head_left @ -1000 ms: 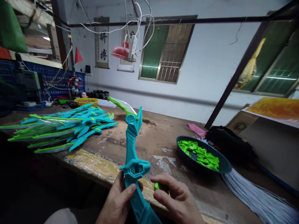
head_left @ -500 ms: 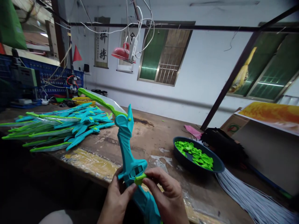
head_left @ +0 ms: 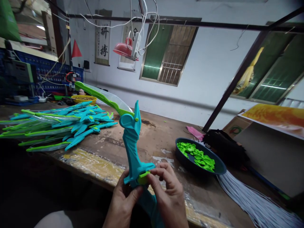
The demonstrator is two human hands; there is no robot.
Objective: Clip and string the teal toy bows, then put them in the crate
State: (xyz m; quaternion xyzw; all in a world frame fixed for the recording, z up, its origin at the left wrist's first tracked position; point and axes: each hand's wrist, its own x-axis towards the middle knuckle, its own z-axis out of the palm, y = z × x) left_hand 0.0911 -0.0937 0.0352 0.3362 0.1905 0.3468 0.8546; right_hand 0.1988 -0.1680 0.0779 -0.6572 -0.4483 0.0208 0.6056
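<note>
left hand (head_left: 123, 202) grip clamped on teal toy bow (head_left: 133, 148), right hand (head_left: 169, 196) grip pinching green clip (head_left: 143, 178) onto it

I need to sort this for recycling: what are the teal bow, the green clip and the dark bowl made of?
Teal bow: moulded plastic, satin sheen, crisp edges. Green clip: probably the same plastic, bright and smooth. Dark bowl: glossy rim, plastic or enamelled metal; cannot tell.

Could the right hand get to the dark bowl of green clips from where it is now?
Probably yes. The right hand is pinching a green clip onto the teal toy bow, and the dark bowl sits on the same side on the table, with only bare tabletop between them.
</note>
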